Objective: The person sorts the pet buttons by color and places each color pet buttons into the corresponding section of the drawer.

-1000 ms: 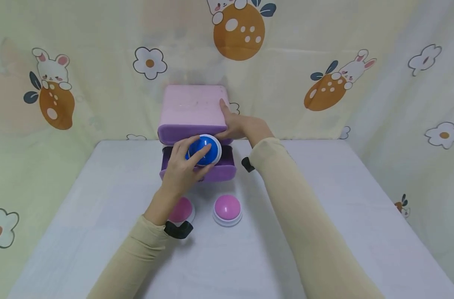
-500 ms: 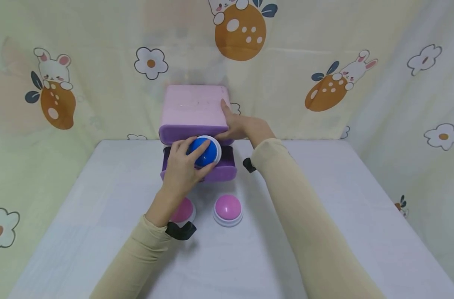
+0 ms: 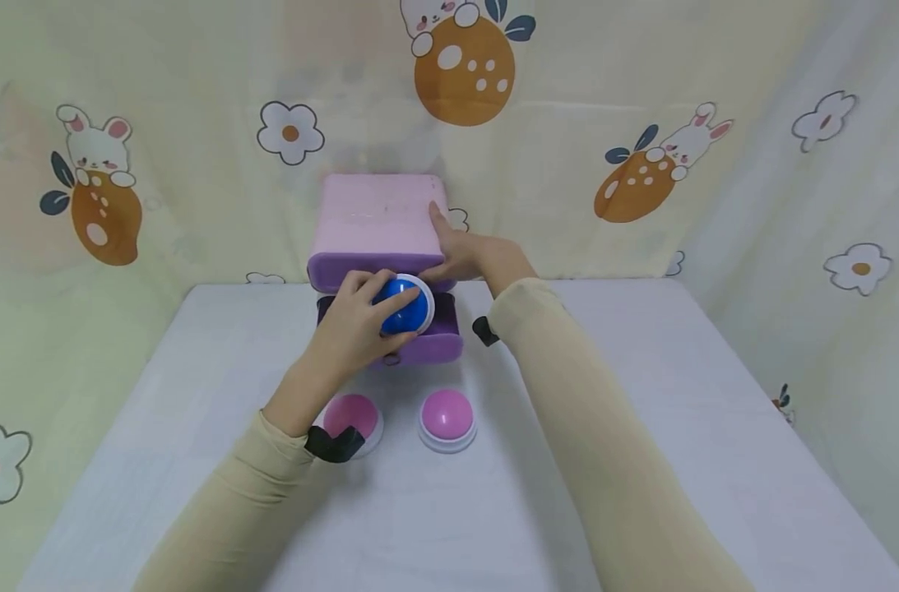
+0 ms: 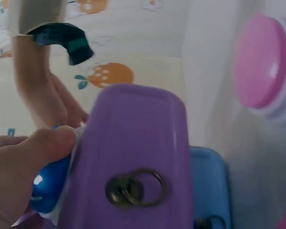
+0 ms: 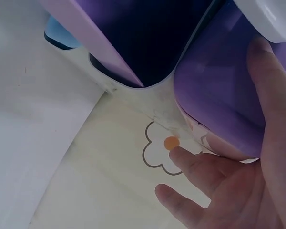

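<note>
My left hand (image 3: 345, 325) grips a blue dome button (image 3: 410, 306) with a white base, tilted above an open purple drawer (image 3: 430, 349). In the left wrist view, the thumb lies over the blue dome beside the drawer front, which has a ring pull (image 4: 138, 188). The drawer belongs to a small chest with a pink top (image 3: 378, 214). Against the chest's right side rests my right hand (image 3: 467, 251). Its thumb touches the upper purple front (image 5: 224, 95) in the right wrist view, and its other visible fingers are extended. The drawer's inside is partly hidden.
Two pink dome buttons with white bases stand on the white table before the chest, one on the left (image 3: 351, 413) partly behind the left wrist strap, one on the right (image 3: 447, 415). A blue lower drawer (image 4: 209, 183) sits beneath the purple one. Patterned cloth hangs behind.
The blue button shifts slightly down within the left hand's grip, staying over the drawer. The left forearm has swung a little leftward, showing more of the left pink button. The right hand keeps its place.
</note>
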The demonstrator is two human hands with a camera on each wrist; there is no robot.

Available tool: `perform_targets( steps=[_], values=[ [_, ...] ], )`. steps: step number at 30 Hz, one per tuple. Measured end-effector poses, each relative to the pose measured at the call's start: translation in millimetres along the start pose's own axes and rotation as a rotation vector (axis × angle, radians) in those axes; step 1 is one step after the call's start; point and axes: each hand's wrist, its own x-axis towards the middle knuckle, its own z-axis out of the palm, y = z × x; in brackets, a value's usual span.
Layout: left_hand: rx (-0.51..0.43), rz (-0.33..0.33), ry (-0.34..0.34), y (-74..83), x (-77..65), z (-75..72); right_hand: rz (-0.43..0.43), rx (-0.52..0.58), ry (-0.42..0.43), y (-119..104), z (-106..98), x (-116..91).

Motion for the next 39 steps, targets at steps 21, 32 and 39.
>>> perform_targets(
  steps=[21,32,39],
  values=[
    [-0.185,0.104,-0.009,-11.7,-5.5,17.9,-0.031,-0.049,0.03,4,5,-2],
    [-0.335,-0.217,-0.095,-0.8,0.0,19.2,-0.03,-0.059,0.033,2,0,-3],
    [-0.348,-0.301,-0.201,-1.5,2.3,19.6,-0.048,-0.056,0.041,2,3,0]
  ],
)
